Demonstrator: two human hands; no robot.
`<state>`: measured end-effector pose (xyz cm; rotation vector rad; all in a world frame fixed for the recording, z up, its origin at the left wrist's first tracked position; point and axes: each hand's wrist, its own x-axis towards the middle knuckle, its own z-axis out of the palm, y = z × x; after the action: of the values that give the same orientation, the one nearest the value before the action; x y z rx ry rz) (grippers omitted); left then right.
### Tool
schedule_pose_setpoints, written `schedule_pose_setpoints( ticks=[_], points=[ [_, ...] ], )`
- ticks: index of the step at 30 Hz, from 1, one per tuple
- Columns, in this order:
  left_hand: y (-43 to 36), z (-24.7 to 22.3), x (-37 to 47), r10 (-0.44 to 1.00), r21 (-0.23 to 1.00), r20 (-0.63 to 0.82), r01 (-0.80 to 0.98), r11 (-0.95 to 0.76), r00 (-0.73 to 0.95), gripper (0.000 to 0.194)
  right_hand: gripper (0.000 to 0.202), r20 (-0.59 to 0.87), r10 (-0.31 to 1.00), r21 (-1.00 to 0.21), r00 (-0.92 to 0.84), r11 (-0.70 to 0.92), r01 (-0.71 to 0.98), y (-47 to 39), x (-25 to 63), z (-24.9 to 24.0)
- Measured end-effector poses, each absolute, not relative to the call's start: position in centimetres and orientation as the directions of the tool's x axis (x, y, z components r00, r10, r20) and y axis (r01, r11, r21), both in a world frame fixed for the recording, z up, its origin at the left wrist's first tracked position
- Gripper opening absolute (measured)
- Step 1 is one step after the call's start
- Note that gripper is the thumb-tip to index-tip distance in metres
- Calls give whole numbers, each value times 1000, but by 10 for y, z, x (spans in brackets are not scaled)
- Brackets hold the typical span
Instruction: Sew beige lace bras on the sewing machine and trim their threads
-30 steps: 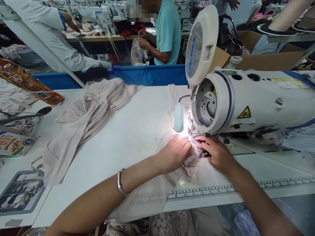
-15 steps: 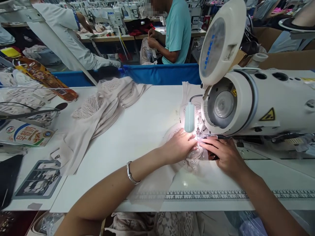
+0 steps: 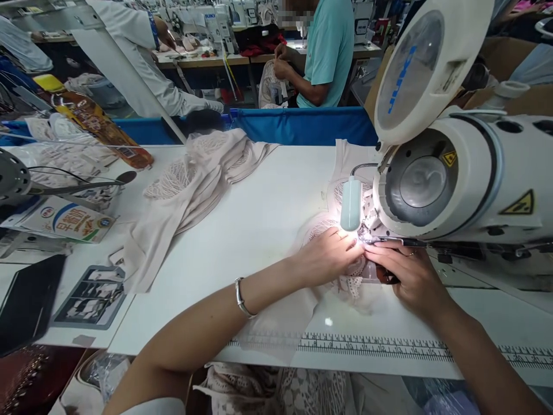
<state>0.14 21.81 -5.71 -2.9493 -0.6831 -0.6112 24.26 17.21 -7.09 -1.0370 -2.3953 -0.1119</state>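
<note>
Under the needle end of a white sewing machine (image 3: 419,178) lies a pale pink lace garment (image 3: 319,225), lit by a small lamp (image 3: 351,204). My left hand (image 3: 330,256) is closed on the lace to the left of the needle, its fingertips pressed together near the presser foot. To the right, my right hand (image 3: 404,274) holds the cloth edge with its fingers reaching in under the machine head. A dark reddish-brown object (image 3: 386,275) shows beneath its palm; its kind is unclear. Sheer fabric (image 3: 280,323) trails toward the table's front edge.
Draped beige lace garments (image 3: 194,184) lie on the left of the table (image 3: 242,230). Beyond them are a bottle (image 3: 95,124), a carton (image 3: 64,218) and a phone-like dark panel (image 3: 32,302). A ruler strip (image 3: 367,346) runs along the front edge. Co-workers (image 3: 328,55) sit behind.
The whole view has shifted, so the table and machine appear further right. Both hands stay at the needle with the lace, and their pose has hardly changed.
</note>
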Motion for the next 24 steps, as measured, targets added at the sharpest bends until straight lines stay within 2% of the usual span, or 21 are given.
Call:
schedule_pose_setpoints(
  ticks=[6, 11, 24],
  points=[
    [220, -54, -1, 407, 2, 355, 434, -901, 842, 30, 62, 472, 660, -99, -585, 699, 708, 171, 241, -66],
    [218, -51, -2, 406, -1, 365, 437, -900, 838, 26, 56, 520, 640, -129, -566, 714, 688, 169, 239, -64],
    [217, -52, 0, 447, 27, 313, 463, -886, 838, 25, 60, 516, 637, -109, -572, 711, 695, 166, 236, -60]
  ],
)
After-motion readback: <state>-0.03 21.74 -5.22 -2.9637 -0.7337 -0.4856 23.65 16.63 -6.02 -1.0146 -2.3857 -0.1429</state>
